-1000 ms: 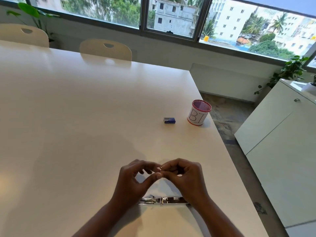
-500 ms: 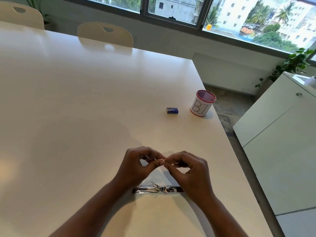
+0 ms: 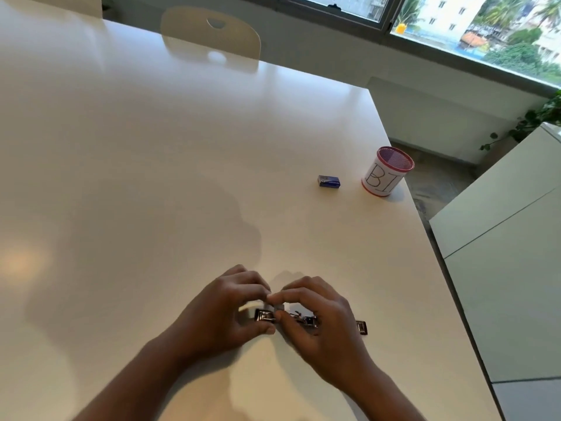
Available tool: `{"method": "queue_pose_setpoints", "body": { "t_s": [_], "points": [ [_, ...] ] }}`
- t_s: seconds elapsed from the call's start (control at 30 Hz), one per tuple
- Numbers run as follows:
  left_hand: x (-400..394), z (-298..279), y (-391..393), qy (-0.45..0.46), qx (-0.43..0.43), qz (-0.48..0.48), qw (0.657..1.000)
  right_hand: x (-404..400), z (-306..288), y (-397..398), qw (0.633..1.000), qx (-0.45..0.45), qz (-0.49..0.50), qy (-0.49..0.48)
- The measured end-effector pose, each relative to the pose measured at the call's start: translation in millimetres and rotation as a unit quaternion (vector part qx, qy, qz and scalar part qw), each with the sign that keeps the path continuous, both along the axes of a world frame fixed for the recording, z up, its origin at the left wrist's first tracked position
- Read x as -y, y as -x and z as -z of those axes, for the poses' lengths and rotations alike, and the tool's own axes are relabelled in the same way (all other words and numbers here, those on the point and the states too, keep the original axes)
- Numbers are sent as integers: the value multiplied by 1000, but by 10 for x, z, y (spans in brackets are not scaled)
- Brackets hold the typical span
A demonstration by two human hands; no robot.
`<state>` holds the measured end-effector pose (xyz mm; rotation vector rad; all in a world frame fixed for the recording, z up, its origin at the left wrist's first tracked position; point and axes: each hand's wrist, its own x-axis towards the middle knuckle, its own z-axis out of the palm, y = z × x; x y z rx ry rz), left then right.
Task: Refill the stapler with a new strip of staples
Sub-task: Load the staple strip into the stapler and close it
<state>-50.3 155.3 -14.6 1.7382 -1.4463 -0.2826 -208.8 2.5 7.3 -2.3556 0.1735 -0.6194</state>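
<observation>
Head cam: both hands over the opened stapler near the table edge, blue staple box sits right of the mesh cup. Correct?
Not quite. The head view shows the blue staple box left of the mesh cup, not right. Both hands, left and right, are over the opened stapler.

The table (image 3: 136, 177) lies bare toward its left and far edges; near the right edge stand only a small blue box (image 3: 329, 181) and a mesh cup (image 3: 387, 171).
</observation>
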Motion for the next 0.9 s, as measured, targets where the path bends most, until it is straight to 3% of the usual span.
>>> {"method": "queue_pose_setpoints", "body": {
  "t_s": [0.4, 0.7, 0.9],
  "points": [
    [10, 1, -35, -20, -54, -10, 998, 181, -21, 176, 996, -32, -8, 87],
    [15, -3, -21, -16, -64, -17, 998, 336, -140, 318, 996, -35, 22, 84],
    [16, -3, -22, -22, -51, -17, 998, 233, -134, 167, 988, -69, -25, 138]
  ]
}}
